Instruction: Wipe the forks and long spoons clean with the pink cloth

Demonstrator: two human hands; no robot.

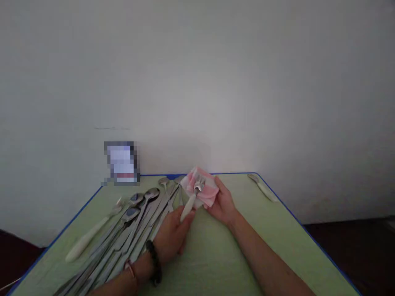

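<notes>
My left hand [173,234] is closed around the pale handle of a fork [189,206], its metal tines pointing away from me. Behind the tines, a pink and white cloth [210,187] lies spread over my right hand [224,201], whose fingers grip it from the right side and underneath. The tines rest against or just over the cloth; I cannot tell which. Left of my left hand, several metal spoons [151,193] and other long cutlery lie in a loose pile, partly hidden by my left forearm. A second white-handled fork [89,236] lies at the pile's left edge.
Another white-handled fork [262,187] lies alone near the far right corner of the green table [216,255], which has a blue edge. A blurred-out device with a lit screen [123,162] stands at the back left. A plain wall [247,82] rises behind.
</notes>
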